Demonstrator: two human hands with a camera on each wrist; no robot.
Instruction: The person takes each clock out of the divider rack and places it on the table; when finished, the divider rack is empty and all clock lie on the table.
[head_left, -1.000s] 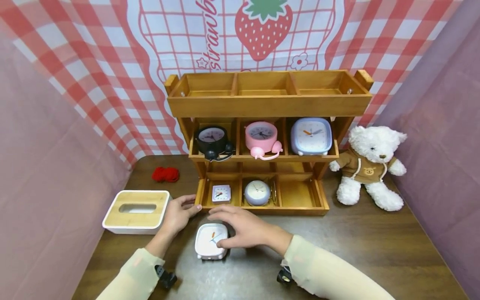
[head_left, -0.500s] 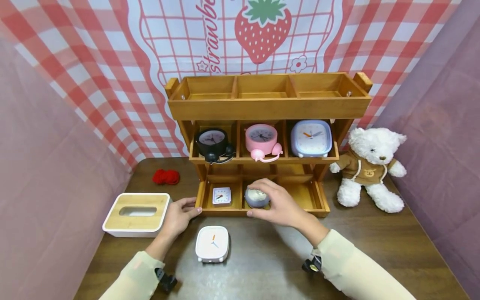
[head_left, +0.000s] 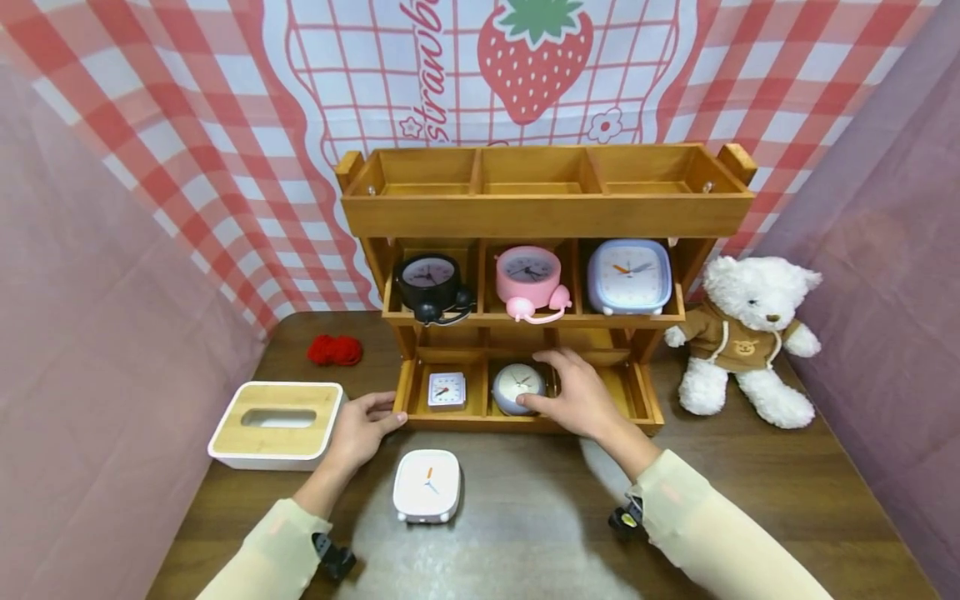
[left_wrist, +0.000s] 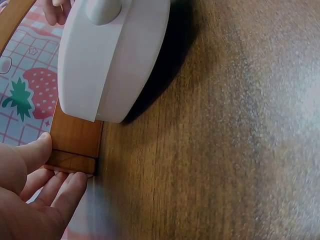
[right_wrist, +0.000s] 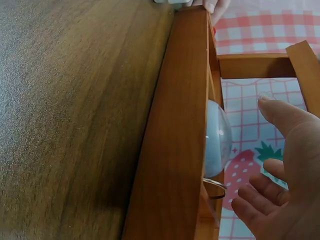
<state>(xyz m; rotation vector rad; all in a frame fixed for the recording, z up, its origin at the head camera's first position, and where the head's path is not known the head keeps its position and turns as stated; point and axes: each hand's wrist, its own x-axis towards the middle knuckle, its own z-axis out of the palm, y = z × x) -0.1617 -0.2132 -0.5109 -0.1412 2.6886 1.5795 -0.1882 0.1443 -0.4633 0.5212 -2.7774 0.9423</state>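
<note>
My left hand (head_left: pixel 363 429) holds the lower left corner of a three-tier wooden rack (head_left: pixel 543 218). In the left wrist view its thumb and fingers (left_wrist: pixel 74 192) lie on either side of that corner. Over the bottom tier, my right hand (head_left: pixel 576 395) hovers beside a round blue-grey alarm clock (head_left: pixel 517 385) in the middle compartment. Its fingers are spread and, in the right wrist view, apart from the clock's domed face (right_wrist: pixel 218 140). A small square clock (head_left: pixel 446 389) sits in the left compartment. A white rounded-square clock (head_left: pixel 427 486) lies on the table before the rack.
The middle tier carries a black clock (head_left: pixel 431 283), a pink clock (head_left: pixel 529 279) and a blue clock (head_left: pixel 629 275). A tissue box (head_left: pixel 225 437) and red yarn (head_left: pixel 334 350) are on the left. A white teddy bear (head_left: pixel 750 292) sits at the right.
My right hand went from the white clock to the round clock in the rack, then drew slightly to the right, uncovering its face. My left hand has stayed at the rack's corner.
</note>
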